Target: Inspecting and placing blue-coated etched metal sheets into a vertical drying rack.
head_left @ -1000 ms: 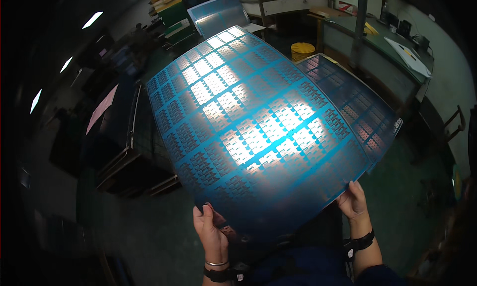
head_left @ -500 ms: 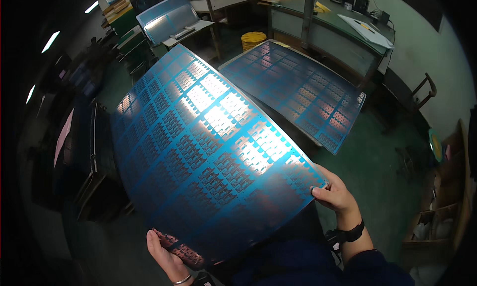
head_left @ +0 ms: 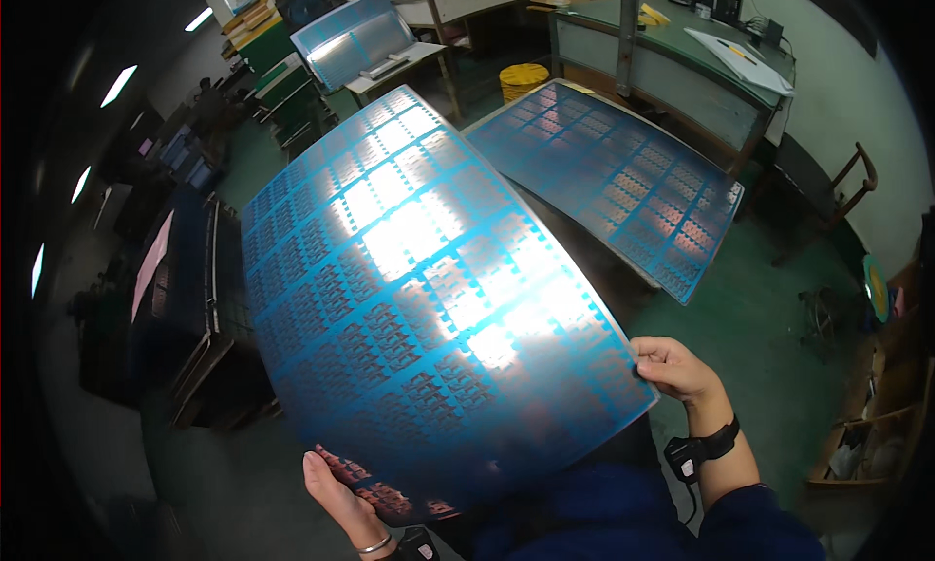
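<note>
Between my hands I hold a large, thin circuit board panel (head_left: 390, 337), shiny metallic with a blue grid and rows of small repeated patterns. It is tilted, and bright light glares off its middle. My left hand (head_left: 336, 493) grips the lower left edge, thumb on top and fingers hidden beneath. At the right corner my right hand (head_left: 677, 371) pinches the edge with its thumb over the face. Beyond the held panel, a similar panel (head_left: 584, 157) lies flat on a low stack or stand, partly covered from view by the one I hold.
Another blue-patterned panel (head_left: 353, 40) leans on a small table at the back. A yellow bin (head_left: 523, 79) stands near a green-topped workbench (head_left: 672, 50). To the right are a chair (head_left: 847, 186) and a wooden shelf (head_left: 867, 434). A dark rack (head_left: 195, 317) stands at the left.
The view has shifted, so the surroundings sit further right. The glare has spread across the held panel as its tilt changes slightly. Both hands keep their grip.
</note>
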Tool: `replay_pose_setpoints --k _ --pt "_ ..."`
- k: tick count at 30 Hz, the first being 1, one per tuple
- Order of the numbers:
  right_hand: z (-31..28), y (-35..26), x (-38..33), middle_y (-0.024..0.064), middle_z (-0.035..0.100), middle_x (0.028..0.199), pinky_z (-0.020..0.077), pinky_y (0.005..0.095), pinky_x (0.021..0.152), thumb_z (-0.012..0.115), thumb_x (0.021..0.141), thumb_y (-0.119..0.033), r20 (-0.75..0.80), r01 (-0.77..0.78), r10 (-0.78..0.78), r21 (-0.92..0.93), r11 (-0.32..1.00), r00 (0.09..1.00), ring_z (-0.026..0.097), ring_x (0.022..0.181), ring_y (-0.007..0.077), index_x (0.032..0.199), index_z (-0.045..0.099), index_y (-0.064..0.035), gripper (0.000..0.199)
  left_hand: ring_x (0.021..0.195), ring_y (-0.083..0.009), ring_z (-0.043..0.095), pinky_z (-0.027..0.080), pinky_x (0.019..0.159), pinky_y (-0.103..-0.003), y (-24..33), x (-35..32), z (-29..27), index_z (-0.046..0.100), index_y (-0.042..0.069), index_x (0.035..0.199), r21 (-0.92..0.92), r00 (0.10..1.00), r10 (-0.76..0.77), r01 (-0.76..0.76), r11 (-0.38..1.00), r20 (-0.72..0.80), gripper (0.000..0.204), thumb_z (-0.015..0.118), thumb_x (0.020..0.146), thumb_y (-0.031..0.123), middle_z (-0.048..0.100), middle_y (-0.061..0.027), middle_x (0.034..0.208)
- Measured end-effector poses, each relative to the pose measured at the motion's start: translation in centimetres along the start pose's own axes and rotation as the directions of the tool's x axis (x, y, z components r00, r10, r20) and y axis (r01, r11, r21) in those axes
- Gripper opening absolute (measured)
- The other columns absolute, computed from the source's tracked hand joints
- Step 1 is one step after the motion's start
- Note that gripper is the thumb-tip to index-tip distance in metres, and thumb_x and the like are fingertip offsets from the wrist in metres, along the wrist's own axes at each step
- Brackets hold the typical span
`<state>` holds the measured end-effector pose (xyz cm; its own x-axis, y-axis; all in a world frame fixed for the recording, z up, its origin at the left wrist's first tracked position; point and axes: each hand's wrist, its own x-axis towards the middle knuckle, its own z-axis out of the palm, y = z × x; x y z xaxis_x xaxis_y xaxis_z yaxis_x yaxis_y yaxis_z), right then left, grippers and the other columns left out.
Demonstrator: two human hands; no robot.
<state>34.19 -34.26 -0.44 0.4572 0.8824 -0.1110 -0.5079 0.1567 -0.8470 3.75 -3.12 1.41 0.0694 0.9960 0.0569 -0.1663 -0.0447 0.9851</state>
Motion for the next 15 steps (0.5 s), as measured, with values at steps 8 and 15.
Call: replay_pose_setpoints --k 8,15 --pt "3.1 -2.7 4.8 0.0068 0.061 0.098 0.0515 0.0258 0.075 0.059 0.088 -0.023 -0.073 0.03 -0.026 0.053 0.998 0.997 0.061 0.086 0.0135 0.11 0.052 -0.0006 0.032 0.062 -0.0018 0.04 0.034 0.055 -0.018 1.9 0.4 -0.2 0.049 0.007 0.074 0.116 0.991 0.073 -0.086 0.989 0.115 0.029 0.043 0.097 0.025 0.046 0.0061 0.069" --pt "3.3 -2.8 5.4 0.0069 0.059 0.101 0.0542 0.0271 0.072 0.054 0.091 -0.013 -0.261 0.392 -0.332 0.23 0.89 0.906 0.062 0.085 0.0131 0.116 0.048 -0.0041 0.027 0.073 -0.0054 0.052 0.041 0.067 -0.019 3.7 1.7 1.2 0.054 0.003 0.096 0.164 0.951 0.188 -0.232 0.959 0.247 0.024 0.041 0.098 0.023 0.059 -0.0016 0.083"
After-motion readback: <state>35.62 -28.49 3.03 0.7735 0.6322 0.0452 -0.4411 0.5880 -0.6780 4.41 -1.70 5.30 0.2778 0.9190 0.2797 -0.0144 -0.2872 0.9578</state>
